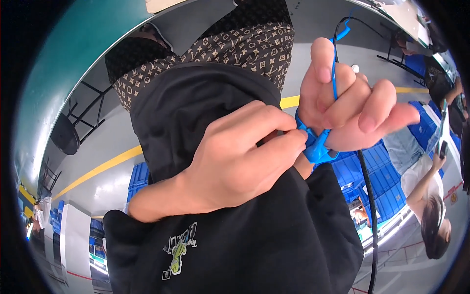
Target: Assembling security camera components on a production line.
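Note:
A blue wrist strap (320, 149) goes round my right wrist, with its loose ends bunched at the inner side. My left hand (240, 152) is closed, thumb and fingertips pinching the strap's edge. Just to its right, my right hand (350, 100) is turned palm up with its fingers curled in. A thin blue cord (335, 78) runs down between these fingers and disappears beneath them. At its far end the cord meets a thicker blue piece (341, 34) beside a black cable (370, 210), which passes behind my right hand.
A green tabletop (54, 73) curves along the left, with a black stool (65, 134) by it. Blue crates (382, 181) are stacked at the right. A person in a white top (421, 181) is beyond them. Yellow lines (98, 171) mark the grey floor.

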Demonstrator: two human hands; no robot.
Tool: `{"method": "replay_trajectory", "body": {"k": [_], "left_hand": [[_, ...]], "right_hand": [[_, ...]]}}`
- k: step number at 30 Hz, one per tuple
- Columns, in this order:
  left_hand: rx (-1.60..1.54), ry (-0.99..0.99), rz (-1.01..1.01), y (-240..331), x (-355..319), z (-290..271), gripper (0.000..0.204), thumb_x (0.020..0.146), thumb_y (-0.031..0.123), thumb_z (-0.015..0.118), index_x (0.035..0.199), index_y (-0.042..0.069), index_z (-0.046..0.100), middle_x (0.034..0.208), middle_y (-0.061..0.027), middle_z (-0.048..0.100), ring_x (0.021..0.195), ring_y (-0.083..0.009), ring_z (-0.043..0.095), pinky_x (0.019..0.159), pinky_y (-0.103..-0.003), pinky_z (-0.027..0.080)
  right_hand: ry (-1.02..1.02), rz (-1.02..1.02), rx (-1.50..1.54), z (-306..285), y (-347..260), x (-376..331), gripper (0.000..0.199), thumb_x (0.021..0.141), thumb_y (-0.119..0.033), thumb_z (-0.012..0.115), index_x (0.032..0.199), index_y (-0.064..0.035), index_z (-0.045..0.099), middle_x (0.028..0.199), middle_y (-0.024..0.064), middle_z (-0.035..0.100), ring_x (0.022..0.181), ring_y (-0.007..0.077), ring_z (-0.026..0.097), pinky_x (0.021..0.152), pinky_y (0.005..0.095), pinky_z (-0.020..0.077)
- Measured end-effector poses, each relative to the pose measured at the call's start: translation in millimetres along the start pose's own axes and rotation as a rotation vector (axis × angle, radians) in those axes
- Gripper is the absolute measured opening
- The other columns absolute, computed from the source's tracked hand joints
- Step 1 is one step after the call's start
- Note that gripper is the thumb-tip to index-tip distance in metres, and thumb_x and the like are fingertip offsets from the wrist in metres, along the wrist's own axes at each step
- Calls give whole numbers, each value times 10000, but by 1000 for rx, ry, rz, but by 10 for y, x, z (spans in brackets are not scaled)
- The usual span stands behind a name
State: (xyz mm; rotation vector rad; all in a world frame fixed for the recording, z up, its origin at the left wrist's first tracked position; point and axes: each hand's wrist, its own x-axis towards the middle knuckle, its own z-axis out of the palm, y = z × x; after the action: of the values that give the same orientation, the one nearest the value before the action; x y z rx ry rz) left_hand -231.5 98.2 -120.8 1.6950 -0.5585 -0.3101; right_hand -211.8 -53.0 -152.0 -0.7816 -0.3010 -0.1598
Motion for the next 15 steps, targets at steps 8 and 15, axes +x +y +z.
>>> {"method": "replay_trajectory", "body": {"k": [8,15], "left_hand": [[-103,46,-55,48,-80,84,175,609,-53,720,763,-44,638,851,-139,639,630,-203,611,537,-266,486],[-95,98,-62,71,-162,161,168,622,-62,707,774,-43,638,867,-162,647,625,-218,624,550,-267,507]], "right_hand": [[-193,-26,-234,66,-176,1,534,937,-543,224,728,-135,498,427,9,408,436,113,271,747,371,264],[-190,-116,-480,81,-216,-33,597,918,-583,197,717,-107,496,430,32,403,433,126,271,725,413,270]]}}
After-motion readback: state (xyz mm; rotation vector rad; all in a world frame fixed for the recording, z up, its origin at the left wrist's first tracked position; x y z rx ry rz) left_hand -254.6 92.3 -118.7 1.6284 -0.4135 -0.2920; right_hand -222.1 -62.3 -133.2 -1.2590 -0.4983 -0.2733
